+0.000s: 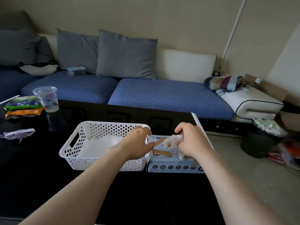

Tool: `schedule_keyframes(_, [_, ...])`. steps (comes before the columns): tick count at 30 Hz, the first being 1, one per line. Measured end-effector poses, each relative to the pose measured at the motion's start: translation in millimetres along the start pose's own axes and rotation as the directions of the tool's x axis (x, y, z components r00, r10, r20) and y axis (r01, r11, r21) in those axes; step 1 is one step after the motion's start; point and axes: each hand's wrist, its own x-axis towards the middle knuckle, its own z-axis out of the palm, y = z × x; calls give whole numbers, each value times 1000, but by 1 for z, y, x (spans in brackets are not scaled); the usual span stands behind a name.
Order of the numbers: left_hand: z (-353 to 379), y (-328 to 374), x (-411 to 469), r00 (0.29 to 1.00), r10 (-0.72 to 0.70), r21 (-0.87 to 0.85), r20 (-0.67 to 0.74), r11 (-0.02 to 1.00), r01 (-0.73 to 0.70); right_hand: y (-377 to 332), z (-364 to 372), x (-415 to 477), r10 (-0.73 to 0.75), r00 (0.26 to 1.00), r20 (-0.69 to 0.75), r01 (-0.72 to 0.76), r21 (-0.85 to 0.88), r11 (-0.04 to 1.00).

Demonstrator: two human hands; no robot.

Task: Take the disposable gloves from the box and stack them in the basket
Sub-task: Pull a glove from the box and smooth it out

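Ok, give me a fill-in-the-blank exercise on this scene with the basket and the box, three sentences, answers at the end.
1. The right hand grips a white ___ just above the box.
2. The white basket stands directly to the ___ of the box.
3. The clear cup stands on the black ___.
Missing words: glove; left; table.
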Motion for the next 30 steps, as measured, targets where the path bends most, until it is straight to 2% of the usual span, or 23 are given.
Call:
schedule_keyframes(5, [4,5,3,1000,-11,-30,6,999,11,10,7,5,-49,993,-108,53,35,998])
schedule_keyframes(13, [10,10,7,999,30,-15,-25,999,-30,16,4,4,-127,981,-149,140,81,987])
schedule_keyframes(17, [16,11,10,992,127,117,-9,985,-125,17,5,7,-121,972,-203,142,90,986])
schedule_keyframes(21, [22,13,12,987,136,91,81,985,-143,16,7,10,-111,954,-280,153,131,980])
schedule_keyframes(30, [21,15,11,985,149,57,92,986,-155,7,5,10,-52,887,-458,175,231,957])
